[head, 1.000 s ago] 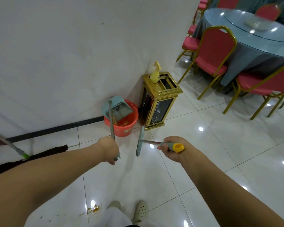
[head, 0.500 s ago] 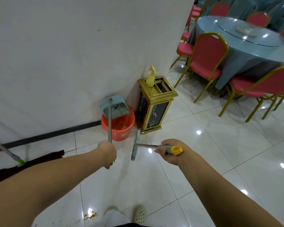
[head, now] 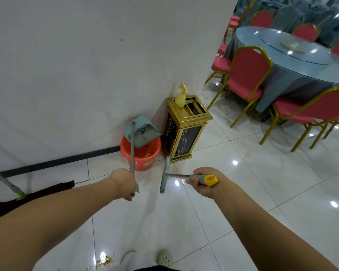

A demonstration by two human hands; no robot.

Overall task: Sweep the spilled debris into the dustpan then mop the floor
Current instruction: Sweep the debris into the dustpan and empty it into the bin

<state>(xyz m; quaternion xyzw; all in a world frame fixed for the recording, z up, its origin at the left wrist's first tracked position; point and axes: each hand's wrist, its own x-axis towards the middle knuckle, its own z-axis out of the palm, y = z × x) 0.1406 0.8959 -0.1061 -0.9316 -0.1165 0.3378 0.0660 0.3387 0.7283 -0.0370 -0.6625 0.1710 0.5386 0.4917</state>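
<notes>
A gold-trimmed bin [head: 186, 132] stands against the white wall [head: 86, 65], with a yellow spray bottle [head: 180, 96] on top. Red chairs [head: 247, 75] ring a round blue-clothed tabletop [head: 294, 65].

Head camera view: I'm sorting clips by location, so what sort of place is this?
Most likely a restaurant or banquet hall: a round table with a blue cloth and a glass turntable, red gold-framed banquet chairs around it, and a gold-trimmed bin on a glossy tiled floor.

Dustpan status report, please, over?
Left hand grips dustpan handle, pan tipped over orange bucket. Right hand holds broom. Debris remains by feet.
</notes>
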